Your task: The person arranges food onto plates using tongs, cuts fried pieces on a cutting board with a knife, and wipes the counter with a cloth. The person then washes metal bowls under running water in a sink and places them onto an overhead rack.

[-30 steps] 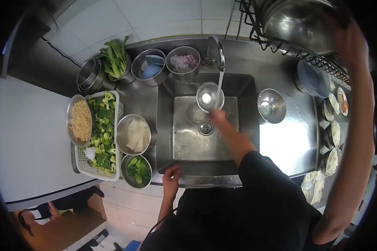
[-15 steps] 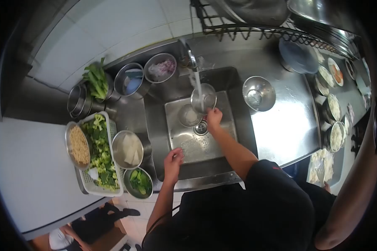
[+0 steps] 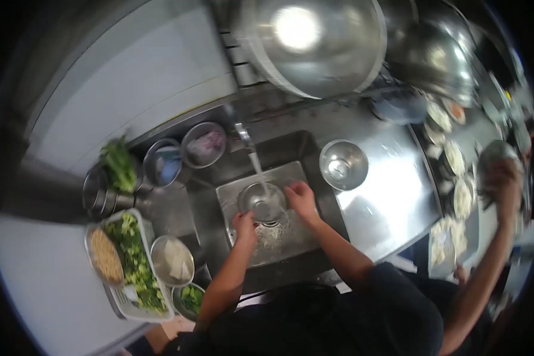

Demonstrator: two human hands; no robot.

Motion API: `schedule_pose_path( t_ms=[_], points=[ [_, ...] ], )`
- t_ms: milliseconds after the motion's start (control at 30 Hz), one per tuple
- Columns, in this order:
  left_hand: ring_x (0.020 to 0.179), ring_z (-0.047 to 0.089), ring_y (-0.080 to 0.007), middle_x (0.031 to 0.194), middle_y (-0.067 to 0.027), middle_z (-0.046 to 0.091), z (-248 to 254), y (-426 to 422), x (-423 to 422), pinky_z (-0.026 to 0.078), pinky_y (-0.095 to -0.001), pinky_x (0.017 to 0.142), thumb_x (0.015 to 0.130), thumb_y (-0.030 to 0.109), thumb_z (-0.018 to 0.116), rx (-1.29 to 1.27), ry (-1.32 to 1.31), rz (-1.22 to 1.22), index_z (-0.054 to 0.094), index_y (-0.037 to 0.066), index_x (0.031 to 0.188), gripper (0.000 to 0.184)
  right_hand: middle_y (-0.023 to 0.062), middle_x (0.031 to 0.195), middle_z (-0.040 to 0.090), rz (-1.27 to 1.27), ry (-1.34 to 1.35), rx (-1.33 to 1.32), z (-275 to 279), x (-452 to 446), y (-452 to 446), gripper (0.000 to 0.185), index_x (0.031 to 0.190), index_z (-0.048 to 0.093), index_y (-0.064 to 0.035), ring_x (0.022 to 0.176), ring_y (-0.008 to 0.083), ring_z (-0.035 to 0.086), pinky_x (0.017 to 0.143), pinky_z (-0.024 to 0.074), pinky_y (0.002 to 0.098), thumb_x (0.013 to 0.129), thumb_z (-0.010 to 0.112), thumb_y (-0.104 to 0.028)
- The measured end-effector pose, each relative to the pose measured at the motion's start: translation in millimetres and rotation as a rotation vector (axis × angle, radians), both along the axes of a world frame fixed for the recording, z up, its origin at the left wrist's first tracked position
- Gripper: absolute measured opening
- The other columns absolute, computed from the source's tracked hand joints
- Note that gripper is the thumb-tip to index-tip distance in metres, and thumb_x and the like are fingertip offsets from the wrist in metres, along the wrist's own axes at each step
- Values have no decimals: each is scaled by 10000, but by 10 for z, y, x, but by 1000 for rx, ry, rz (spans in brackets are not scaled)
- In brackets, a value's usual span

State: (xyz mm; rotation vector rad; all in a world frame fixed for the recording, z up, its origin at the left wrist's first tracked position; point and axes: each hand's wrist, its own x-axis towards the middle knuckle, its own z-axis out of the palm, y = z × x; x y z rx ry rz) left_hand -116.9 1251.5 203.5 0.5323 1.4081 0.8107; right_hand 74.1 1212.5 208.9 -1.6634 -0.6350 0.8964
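Note:
A small steel bowl is under the running tap, above the floor of the sink. My left hand grips its lower left rim with fingers and thumb. At its right edge my right hand has its fingers curled against the rim, slightly blurred. Water falls into the bowl. The drain is mostly hidden below it. Another steel bowl stands on the counter right of the sink.
Left of the sink are a basket of broccoli, a bowl of noodles, a bowl of white slices and a bowl of chopped onion. Big steel bowls hang over the back. At right, another person's arm reaches across.
My left hand has moved up to the bowl and taken hold of its rim. The bowl sits lower in the sink, and the view has tilted. Another person's arm has reached out at right.

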Motion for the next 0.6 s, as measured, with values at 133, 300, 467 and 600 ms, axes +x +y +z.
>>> schedule_pose_path(
  t_ms=[133, 300, 467, 600],
  points=[
    [657, 535, -181, 807, -64, 537, -354, -76, -177, 474, -323, 530, 747, -17, 601, -248, -43, 18, 525, 52, 816, 124, 67, 764, 666, 360, -18, 141, 535, -274, 702, 228, 937, 678, 6, 736, 127, 626, 645, 490, 320, 846, 716, -199],
    [651, 535, -164, 800, -61, 551, -290, 82, -111, 465, -303, 542, 752, -23, 575, -295, -433, 14, 535, 73, 814, 121, 186, 657, 644, 182, -106, 24, 712, -477, 975, 407, 894, 706, 18, 621, 331, 656, 613, 502, 426, 847, 720, -386],
    [695, 581, -182, 786, -46, 568, 345, 470, 333, 448, -325, 597, 754, -23, 539, -72, -188, -16, 542, 83, 797, 115, 144, 874, 635, 328, -242, 157, 461, -473, 330, 249, 882, 677, -19, 836, 288, 647, 707, 517, 355, 887, 687, -268],
    [703, 596, -314, 847, -110, 590, 600, 728, 545, 471, -424, 654, 710, -16, 587, 1008, 839, -801, 550, 49, 878, 185, -11, 792, 549, -226, 3, 286, 426, 61, -423, 126, 900, 563, -84, 734, 75, 521, 622, 447, 259, 908, 683, -123]
  ],
)
